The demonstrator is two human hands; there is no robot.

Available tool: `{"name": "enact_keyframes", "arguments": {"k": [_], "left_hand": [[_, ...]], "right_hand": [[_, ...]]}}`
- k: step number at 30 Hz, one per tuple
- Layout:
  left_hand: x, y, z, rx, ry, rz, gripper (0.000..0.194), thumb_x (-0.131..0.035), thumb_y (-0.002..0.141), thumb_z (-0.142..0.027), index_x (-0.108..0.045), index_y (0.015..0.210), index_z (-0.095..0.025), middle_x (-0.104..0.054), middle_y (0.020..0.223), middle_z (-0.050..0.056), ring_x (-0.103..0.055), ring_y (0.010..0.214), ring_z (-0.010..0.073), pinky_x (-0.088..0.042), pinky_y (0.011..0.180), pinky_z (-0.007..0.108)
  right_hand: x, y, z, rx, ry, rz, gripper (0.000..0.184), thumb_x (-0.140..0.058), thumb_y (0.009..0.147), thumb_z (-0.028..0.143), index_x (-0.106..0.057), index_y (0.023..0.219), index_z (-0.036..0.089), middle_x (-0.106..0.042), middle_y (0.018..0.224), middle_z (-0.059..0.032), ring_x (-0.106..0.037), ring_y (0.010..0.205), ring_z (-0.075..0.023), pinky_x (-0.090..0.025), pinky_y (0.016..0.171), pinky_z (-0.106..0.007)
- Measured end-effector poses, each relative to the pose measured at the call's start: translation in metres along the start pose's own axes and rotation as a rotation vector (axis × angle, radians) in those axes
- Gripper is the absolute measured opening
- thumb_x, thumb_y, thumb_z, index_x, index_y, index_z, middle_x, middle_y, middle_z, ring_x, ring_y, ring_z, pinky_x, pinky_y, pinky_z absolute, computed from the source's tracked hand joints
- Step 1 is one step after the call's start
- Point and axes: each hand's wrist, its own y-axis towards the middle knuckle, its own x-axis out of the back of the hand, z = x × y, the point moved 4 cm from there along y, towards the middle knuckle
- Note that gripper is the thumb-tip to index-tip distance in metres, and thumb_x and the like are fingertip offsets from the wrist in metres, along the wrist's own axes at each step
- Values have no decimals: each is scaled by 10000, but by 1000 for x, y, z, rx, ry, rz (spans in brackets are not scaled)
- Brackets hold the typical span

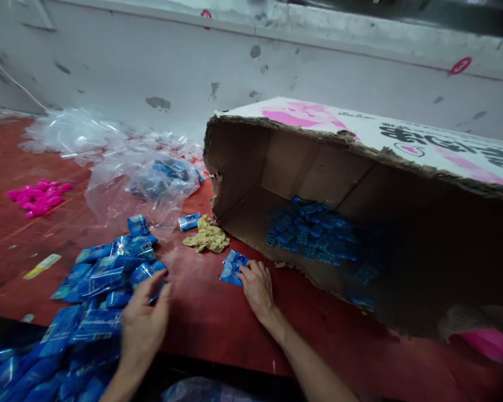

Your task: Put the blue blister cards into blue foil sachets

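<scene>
Blue packaging [231, 271] is touched by the right hand [257, 287], at its ten o'clock; whether it is gripped cannot be told. The left hand [145, 318] is held open, with piled blue packets [104, 282] at its ten o'clock. A torn-edged carton [310, 173] is set at the right hand's two o'clock.

From my remote place I saw a pale grey wall [184, 61] behind a red tabletop [201, 318], and its surface was marked with dark, scuffed patches [158, 103]. Along its top ran a ledge [318, 30], near whose edge were two small red labels [461, 66]. A thin white cable [14, 81] sloped down at the left.
</scene>
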Motion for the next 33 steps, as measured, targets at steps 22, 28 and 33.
{"name": "enact_keyframes", "arguments": {"k": [22,28,33], "left_hand": [[-102,-53,5,796,-760,501,391,-696,599,-293,-523,918,-149,-601,659,-9,-518,384,75,-334,350,180],[-111,-48,-9,700,-803,497,345,-710,574,-363,-597,791,-122,-587,624,-5,-507,436,62,-338,380,165],[-111,-48,-13,676,-837,470,326,-726,533,-373,-623,690,-108,-588,550,1,-495,454,79,-340,402,181]], "right_hand": [[4,4,-7,12,178,-44,109,-568,806,193,-674,786,211,-618,793,-13,-555,764,-142,-389,706,-237],[27,-23,13,48,452,-96,127,-578,782,186,-681,829,245,-596,865,-22,-518,846,-174,-382,787,-294],[12,-26,6,-263,1062,39,292,-609,686,219,-619,975,176,-603,846,-22,-537,724,-153,-440,661,-256]]}}
